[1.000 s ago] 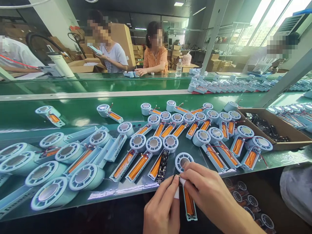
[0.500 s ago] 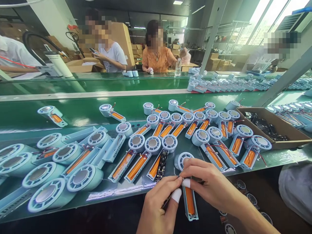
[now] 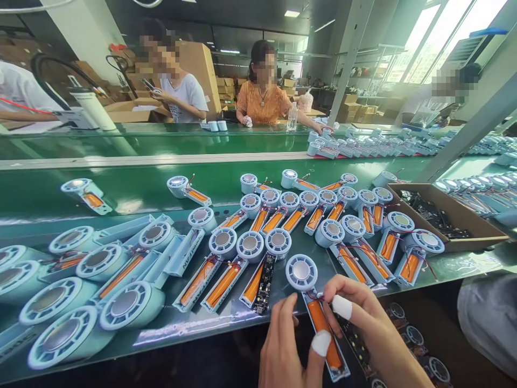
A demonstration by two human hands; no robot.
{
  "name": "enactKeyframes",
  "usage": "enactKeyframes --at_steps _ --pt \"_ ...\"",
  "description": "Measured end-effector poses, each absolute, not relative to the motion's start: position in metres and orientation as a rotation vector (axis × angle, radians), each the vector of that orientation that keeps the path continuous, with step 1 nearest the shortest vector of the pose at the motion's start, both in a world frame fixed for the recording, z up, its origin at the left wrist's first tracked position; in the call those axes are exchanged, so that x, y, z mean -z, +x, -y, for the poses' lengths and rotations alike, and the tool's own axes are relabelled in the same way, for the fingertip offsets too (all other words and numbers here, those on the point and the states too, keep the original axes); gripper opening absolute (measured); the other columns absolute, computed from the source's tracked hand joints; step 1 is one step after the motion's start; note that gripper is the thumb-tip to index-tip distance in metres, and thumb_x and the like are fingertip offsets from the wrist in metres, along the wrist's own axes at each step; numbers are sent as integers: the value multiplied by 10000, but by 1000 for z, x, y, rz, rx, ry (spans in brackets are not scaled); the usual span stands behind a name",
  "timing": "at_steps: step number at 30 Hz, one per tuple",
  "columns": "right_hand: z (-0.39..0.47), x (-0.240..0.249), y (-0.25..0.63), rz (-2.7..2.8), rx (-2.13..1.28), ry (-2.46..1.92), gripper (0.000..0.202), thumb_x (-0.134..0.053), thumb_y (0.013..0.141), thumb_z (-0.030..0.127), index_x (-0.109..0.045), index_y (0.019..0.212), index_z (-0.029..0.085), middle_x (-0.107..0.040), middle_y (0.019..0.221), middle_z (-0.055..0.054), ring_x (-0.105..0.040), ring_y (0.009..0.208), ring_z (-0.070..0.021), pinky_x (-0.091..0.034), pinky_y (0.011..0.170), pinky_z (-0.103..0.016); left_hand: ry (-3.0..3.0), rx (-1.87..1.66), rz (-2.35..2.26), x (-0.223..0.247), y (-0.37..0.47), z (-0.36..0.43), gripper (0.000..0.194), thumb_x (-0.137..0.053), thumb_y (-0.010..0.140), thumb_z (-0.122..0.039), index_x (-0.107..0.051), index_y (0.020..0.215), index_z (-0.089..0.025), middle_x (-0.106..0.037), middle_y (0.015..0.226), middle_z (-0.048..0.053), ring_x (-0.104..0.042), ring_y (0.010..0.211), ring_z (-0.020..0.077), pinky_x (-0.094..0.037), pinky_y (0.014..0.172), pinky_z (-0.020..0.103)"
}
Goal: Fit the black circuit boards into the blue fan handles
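Note:
A light-blue handheld fan (image 3: 301,273) with an orange battery (image 3: 322,319) in its open handle lies tilted at the bench's front edge. My right hand (image 3: 369,323) is closed on a black circuit board (image 3: 356,340), held beside the handle, with thin wires near its fingertips. My left hand (image 3: 285,345) is left of the handle, fingers apart, its white-covered thumb close to or touching the battery; the contact is unclear. White covers are on a digit of each hand. Just left, another black circuit board (image 3: 264,283) rests along a neighbouring fan's handle.
Several similar fans (image 3: 250,244) spread across the green bench, with larger-looking ones (image 3: 131,304) stacked at left. A cardboard box (image 3: 476,229) of black boards stands at right. Across the belt (image 3: 133,180), a person in orange (image 3: 262,105) reaches toward more fans.
My left hand has let go of the circuit board and opened. The board is now in my right hand, right of the handle. Across the belt, the person's arm has lowered to the fans.

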State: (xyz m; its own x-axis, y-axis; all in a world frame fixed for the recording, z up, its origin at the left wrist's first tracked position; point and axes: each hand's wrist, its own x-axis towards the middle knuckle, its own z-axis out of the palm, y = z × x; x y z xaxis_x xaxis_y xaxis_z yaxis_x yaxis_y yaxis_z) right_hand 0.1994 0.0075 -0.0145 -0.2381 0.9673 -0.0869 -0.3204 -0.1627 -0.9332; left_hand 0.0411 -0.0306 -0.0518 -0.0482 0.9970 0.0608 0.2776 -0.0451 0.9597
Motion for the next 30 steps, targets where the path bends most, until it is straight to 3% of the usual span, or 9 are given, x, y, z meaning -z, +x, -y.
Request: enactKeyframes --at_steps 2,4,9,14,19,21,25,27,30 --pt "-6 20 197 957 -1627 -773 266 -704 878 456 -650 838 199 -567 559 39 -415 477 -79 -385 515 -192 1305 -1050 -1318 49 47 25 651 -619 864 -584 -609 1320 -119 -752 999 161 -705 782 275 -575 747 400" --pt "-4 22 195 950 -1631 -692 239 -691 886 435 -660 844 203 -566 564 33 -420 489 -87 -382 528 -198 1082 -999 -1092 44 53 18 650 -662 831 -610 -637 1279 -140 -771 995 146 -724 810 272 -582 745 369" --pt "-2 19 203 1013 -1583 -596 258 -688 882 463 -683 850 207 -562 565 31 -436 531 -102 -396 618 -231 724 -1009 -776 29 58 1 567 -823 733 -530 -724 1159 -167 -760 1172 147 -688 1138 322 -503 1034 416" --pt "1 10 214 1100 -1484 -852 215 -717 887 425 -697 900 211 -652 706 -11 -588 755 -174 -448 789 -299 774 -1099 -983 26 59 3 559 -710 816 -541 -671 1256 -199 -655 1388 128 -521 1370 349 -405 1147 448" --pt "6 0 208 978 -1493 -987 244 -725 883 450 -696 937 214 -656 722 -8 -608 760 -174 -468 774 -293 788 -941 -1389 27 61 11 549 -504 915 -507 -569 1387 -233 -508 1546 63 -339 1498 309 -229 1236 479" --pt "8 -4 204 930 -1502 -1048 242 -734 883 440 -700 974 219 -669 757 -9 -617 770 -164 -474 768 -273 853 -916 -1362 23 59 11 551 -468 926 -529 -552 1387 -240 -537 1520 68 -388 1468 307 -276 1215 457" --pt "10 -15 201 792 -1582 -1059 297 -763 857 466 -709 1010 217 -684 781 -19 -637 785 -158 -485 753 -255 1128 -879 -1189 13 54 4 593 -677 785 -409 -534 1329 -222 -648 1351 105 -573 1273 333 -448 1066 417" --pt "10 -18 201 752 -1629 -1007 316 -780 838 477 -709 992 211 -685 769 -21 -653 772 -165 -494 741 -265 1189 -862 -1128 12 51 1 594 -704 757 -333 -525 1312 -218 -661 1309 101 -603 1217 320 -458 1040 415" --pt "11 -19 206 832 -1642 -970 306 -772 848 475 -708 979 206 -688 758 -14 -661 685 -149 -505 728 -277 1229 -869 -1090 16 47 -3 502 -652 839 -381 -544 1300 -213 -669 1292 107 -600 1210 318 -443 1042 434"
